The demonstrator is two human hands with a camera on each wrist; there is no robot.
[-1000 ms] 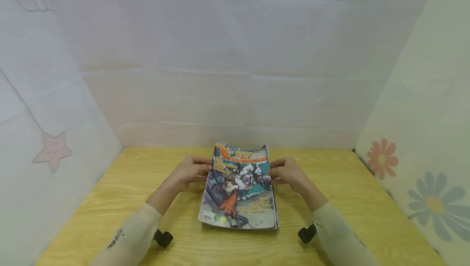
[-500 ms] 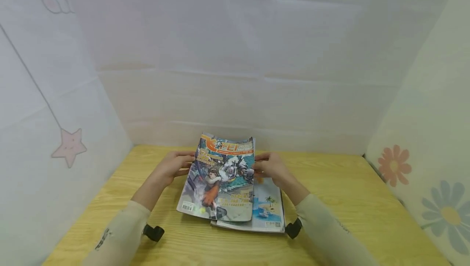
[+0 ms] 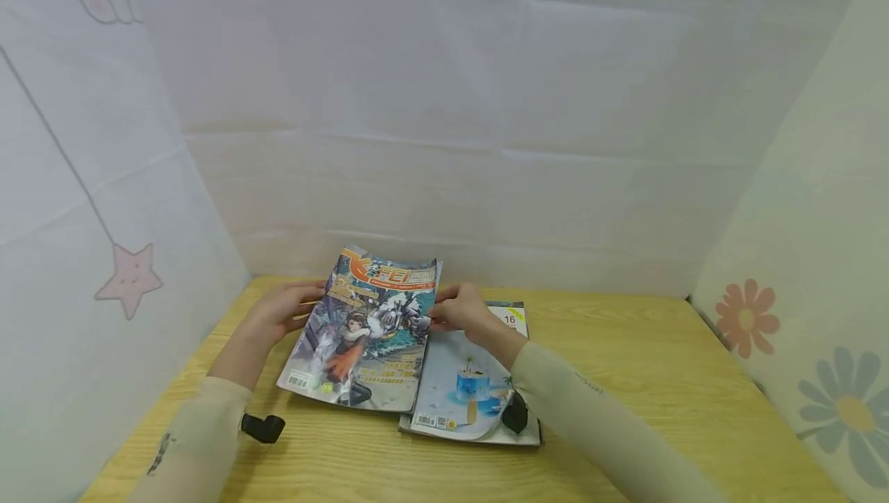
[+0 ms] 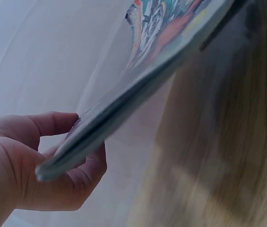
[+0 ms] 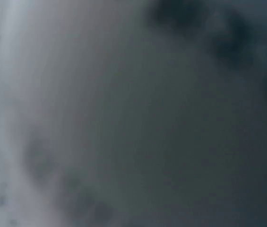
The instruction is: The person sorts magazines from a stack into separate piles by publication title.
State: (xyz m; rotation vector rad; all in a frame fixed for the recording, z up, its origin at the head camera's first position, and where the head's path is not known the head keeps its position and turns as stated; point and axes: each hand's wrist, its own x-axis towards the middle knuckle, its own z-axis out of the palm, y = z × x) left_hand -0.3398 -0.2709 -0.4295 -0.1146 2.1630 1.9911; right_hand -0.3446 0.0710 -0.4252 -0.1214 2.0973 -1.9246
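Note:
A magazine (image 3: 375, 325) with a colourful comic-style cover is held up, tilted, by both hands. My left hand (image 3: 281, 312) grips its left edge; the left wrist view shows the thumb over the cover and the fingers (image 4: 93, 172) beneath the magazine (image 4: 133, 94). At the opposite edge my right hand (image 3: 467, 310) pinches it between thumb and fingers. Another magazine (image 3: 451, 387), pale with a blue island picture, lies partly under the held one, on top of at least one more. Its lower right corner is curled near the right wrist's black camera. The right wrist view is a blur.
The yellow wood-grain table (image 3: 625, 379) extends to both sides. A white cloth wall (image 3: 444, 140) stands behind it, with printed side walls bearing a pink star (image 3: 130, 281) on the left and flowers (image 3: 746, 318) on the right.
Both hands have carried the comic-cover magazine leftward off the pile, tilting it. The pale island-cover magazine beneath has come into view. The head view has shifted slightly.

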